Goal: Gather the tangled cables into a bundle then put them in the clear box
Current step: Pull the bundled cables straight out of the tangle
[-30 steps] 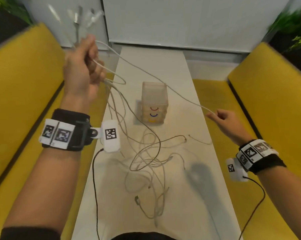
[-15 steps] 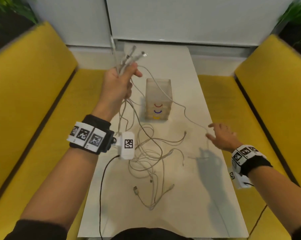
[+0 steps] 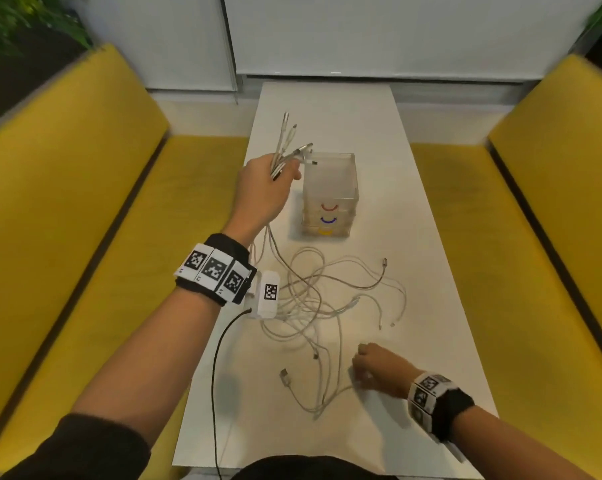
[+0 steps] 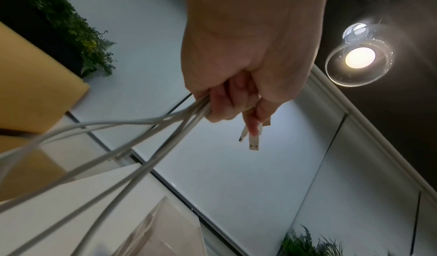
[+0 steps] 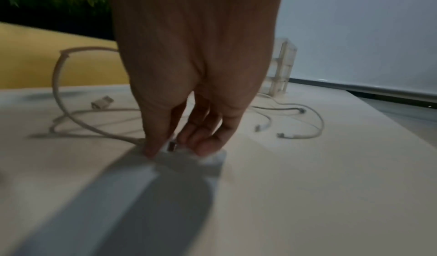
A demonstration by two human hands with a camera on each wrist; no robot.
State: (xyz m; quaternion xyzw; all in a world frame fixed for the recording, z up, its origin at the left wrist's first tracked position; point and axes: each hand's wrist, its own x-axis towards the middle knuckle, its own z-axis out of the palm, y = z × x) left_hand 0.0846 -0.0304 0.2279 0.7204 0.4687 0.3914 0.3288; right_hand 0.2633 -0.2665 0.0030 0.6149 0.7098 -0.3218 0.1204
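Note:
Several white cables (image 3: 313, 299) lie tangled on the white table (image 3: 421, 237), near the clear box (image 3: 330, 188) with red, blue and yellow arcs on its front. My left hand (image 3: 265, 188) is raised just left of the box and grips a bunch of cable ends (image 3: 285, 147) that stick up past the fingers. In the left wrist view that hand (image 4: 236, 99) is fisted round the cables (image 4: 151, 135), and a USB plug (image 4: 253, 144) pokes out. My right hand (image 3: 372, 368) is down at the near right of the tangle. Its fingertips (image 5: 151, 150) pinch a cable end (image 5: 171, 146) on the tabletop.
Yellow bench seats (image 3: 85, 202) run along both sides of the narrow table. A loose USB plug (image 3: 285, 375) lies near the front edge, and other connectors (image 3: 384, 262) trail to the right. A black wrist-camera lead (image 3: 216, 375) hangs over the near edge.
My left hand came down and right with the cable ends, to beside the box. My right hand let go of the stretched cable and moved nearer, onto a cable end.

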